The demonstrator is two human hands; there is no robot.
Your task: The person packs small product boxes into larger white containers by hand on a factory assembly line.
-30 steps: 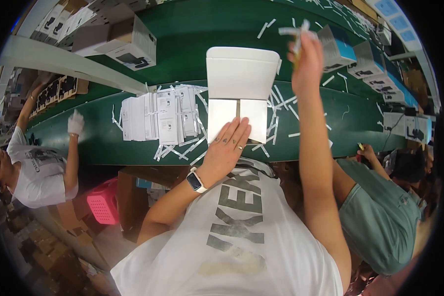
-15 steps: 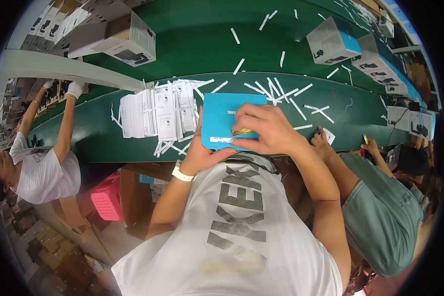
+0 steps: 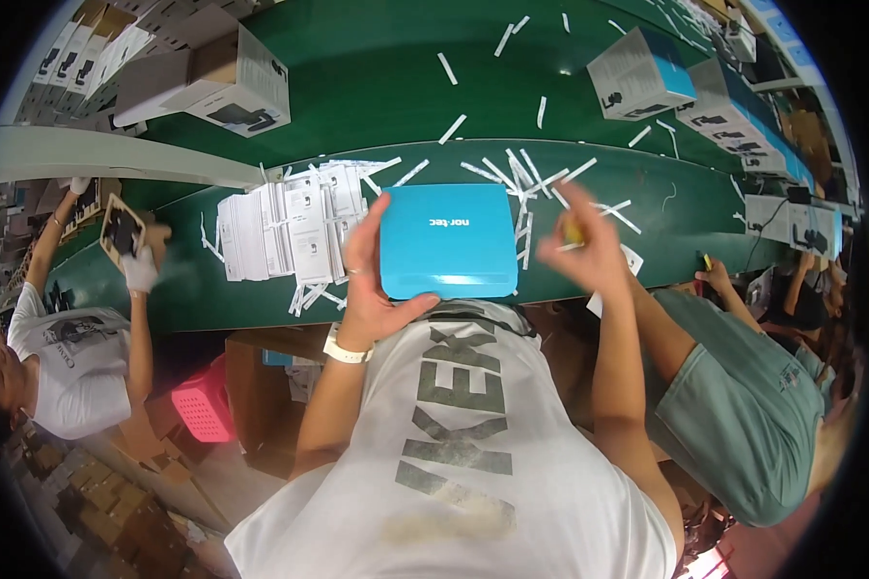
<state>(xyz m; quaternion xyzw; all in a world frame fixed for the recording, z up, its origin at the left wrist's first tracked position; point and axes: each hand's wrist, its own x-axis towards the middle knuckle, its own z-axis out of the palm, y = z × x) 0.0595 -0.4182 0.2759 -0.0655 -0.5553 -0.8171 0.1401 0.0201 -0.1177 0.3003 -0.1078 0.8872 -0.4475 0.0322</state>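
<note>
A bright blue box (image 3: 449, 241) with pale lettering on its top is held level at the near edge of the green bench. My left hand (image 3: 375, 289) grips its left side, thumb on the near edge and fingers along the side. To the right of the box, apart from it, my right hand (image 3: 589, 246) is raised and blurred by motion. A small yellow object (image 3: 574, 232) shows in its fingers, its kind too blurred to make out. Beside the left hand lies a thick pile of white printed cards (image 3: 280, 227). Loose white strips (image 3: 526, 241) lie beyond the box's right edge.
White printed cartons stand at the upper left (image 3: 246, 87) and upper right (image 3: 637, 72). Left, a gloved co-worker (image 3: 77, 357) holds a brown tray. Right, another person in green (image 3: 743, 405) sits close to my arm. A pink basket (image 3: 203, 400) is below the bench.
My right hand has lifted off the box and swung right with the yellow object. The white strip on the box's top is gone from it. The left co-worker now holds a tray.
</note>
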